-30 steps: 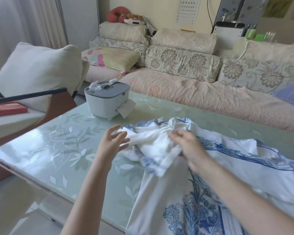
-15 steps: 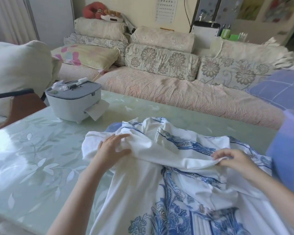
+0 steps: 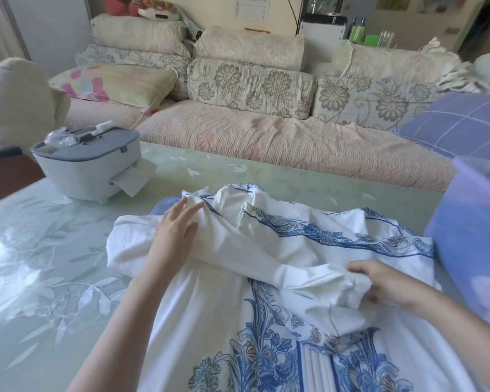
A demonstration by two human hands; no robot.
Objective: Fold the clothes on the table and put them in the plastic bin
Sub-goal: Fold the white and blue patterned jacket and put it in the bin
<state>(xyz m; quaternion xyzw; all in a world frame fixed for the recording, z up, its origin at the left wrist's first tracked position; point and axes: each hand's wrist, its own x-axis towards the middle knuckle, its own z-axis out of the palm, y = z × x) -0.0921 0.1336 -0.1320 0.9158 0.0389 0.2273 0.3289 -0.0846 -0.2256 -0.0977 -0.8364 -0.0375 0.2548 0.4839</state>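
The cloth [image 3: 266, 250] lay crumpled on the table [image 3: 54, 264], right of the box [image 3: 88, 171]. The left hand [image 3: 176, 236], fingers straight, pressed it down, probably as an anchor; the right hand [image 3: 388, 281] pinched a fold, likely to pull it smooth.

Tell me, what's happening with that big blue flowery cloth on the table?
A person is sorting out a white and blue garment on the green table. The left hand presses flat on a bunched part, and the right hand pinches a fold nearer the right side. The garment is crumpled, not yet folded. A blurry purple thing at the right edge may be the bin.
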